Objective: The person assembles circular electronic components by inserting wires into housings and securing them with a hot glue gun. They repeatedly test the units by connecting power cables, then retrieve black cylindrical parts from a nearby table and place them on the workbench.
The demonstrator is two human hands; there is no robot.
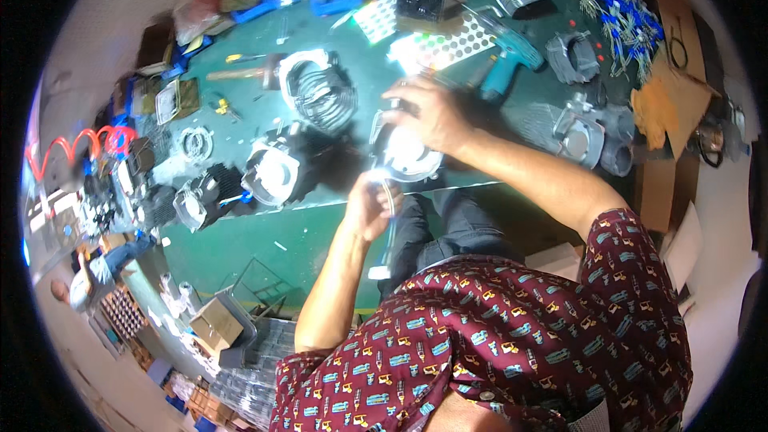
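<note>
A round metal housing [416, 162] with a bright, glaring inside sits at the table's front edge before me. My right hand [432, 116] comes over it from the right, its fingers bent onto the upper rim. Just below the housing's left side, my left hand [372, 206] is closed on a thin cable [391, 224]. The cable hangs down past the table edge and ends in a white connector [378, 273]. Glare and blur hide where the cable meets the housing. Further left stand similar finned housings [272, 178] [194, 206].
A large finned housing [324, 96] and a hammer [244, 74] lie beyond my hands on the green table [240, 132]. A teal cordless drill [508, 64] lies to the right. Grey housings [580, 138] and blue-ended wires [624, 24] are further right. Another person [100, 276] is at far left.
</note>
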